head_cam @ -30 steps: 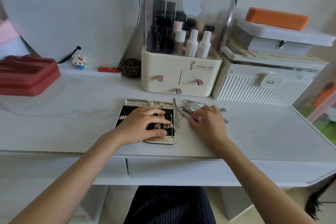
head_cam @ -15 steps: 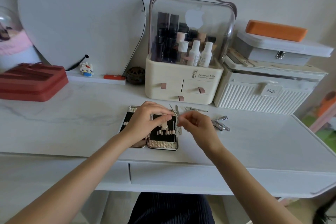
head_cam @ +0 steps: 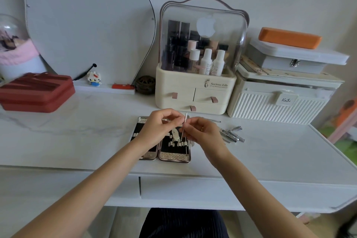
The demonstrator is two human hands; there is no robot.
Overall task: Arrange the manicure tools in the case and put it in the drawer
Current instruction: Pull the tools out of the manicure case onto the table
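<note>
An open manicure case with a black lining and metal edges lies flat at the desk's front middle. A nipper sits in its right half. My right hand pinches a thin metal tool that stands nearly upright above the case. My left hand hovers over the case's left half, fingers curled, fingertips close to the same tool; whether they touch it is unclear. Several loose metal tools lie on the desk to the right of the case. A closed desk drawer runs below the front edge.
A cream cosmetics organiser with a clear lid stands right behind the case. A white ribbed box with stacked boxes sits at the back right, a red case at the back left. A mirror leans against the wall.
My right hand has lifted a thin tool from the loose pile and brought it over the case. My left hand has risen off the case to meet it.
</note>
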